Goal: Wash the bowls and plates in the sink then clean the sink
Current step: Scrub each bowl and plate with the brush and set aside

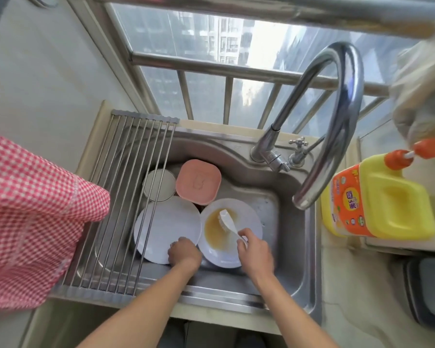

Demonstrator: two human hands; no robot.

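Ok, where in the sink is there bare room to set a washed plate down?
Bare steel shows right of the dirty plate, under the faucet. The rack bars over the sink's left side are bare too. The basin's left and middle are crowded: white plate, pink dish, round bowl.

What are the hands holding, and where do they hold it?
The right hand grips the white brush by its handle end. The left hand holds the white plate at its near rim.
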